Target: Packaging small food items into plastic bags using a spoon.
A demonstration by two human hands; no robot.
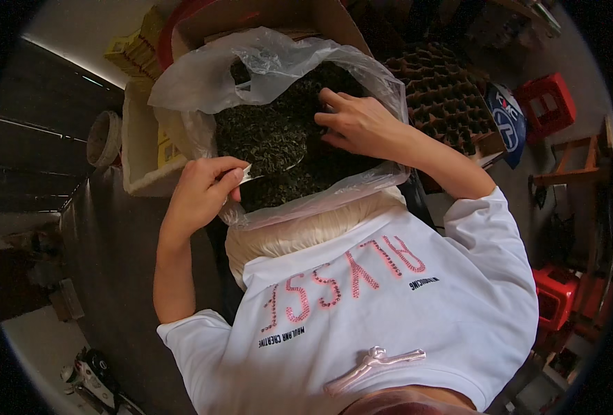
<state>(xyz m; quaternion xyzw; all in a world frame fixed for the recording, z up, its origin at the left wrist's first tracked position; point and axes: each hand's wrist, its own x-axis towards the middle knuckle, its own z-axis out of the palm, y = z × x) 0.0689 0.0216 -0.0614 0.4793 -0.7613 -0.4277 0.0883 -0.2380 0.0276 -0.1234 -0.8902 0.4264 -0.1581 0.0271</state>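
Note:
A clear plastic bag [275, 57] stands with its mouth wide, full of dark, dried-looking leaves [337, 78]. My left hand [205, 187] grips the pale rim of a shallow dish [249, 176] at the bag's near left. Loose leaves [270, 150] heap over the dish and hide most of it. Over the bag's right side, my right hand [361, 124] reaches down among the leaves. Its fingers are bent and apart, and I see nothing held between them.
A cardboard box [280, 15] rises behind the bag. At left is a pale foam box [140, 140] with yellow packets [166, 150], beside a bucket [104, 137]. Stacked egg trays [441, 93] stand close on the right, near a red plastic stool [548, 106] and a wooden frame [571, 166].

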